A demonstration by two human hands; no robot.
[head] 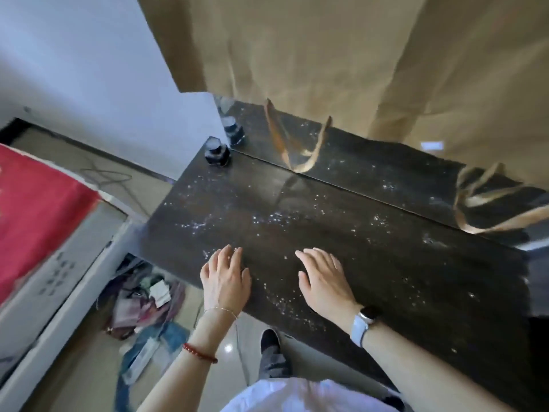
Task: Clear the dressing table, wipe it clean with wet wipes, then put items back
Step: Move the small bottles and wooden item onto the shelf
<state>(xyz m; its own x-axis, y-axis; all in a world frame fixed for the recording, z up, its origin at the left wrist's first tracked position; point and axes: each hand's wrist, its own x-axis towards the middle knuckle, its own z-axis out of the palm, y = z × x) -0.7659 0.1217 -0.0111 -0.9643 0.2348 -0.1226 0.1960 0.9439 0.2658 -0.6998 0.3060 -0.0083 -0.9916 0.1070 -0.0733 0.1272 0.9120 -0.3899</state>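
With the dark, white-speckled wooden dressing table nearly cleared, only a small dark glass jar at its far left corner, both the left hand and right hand hover empty, fingers loosely spread, so removing that jar seems next before wiping.

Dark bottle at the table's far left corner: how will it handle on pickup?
The bottle looks like faceted glass, so probably heavy for its size and breakable. It is squat, so unlikely to tip. The flat facets should stop it rolling, though glossy sides may be slippery.
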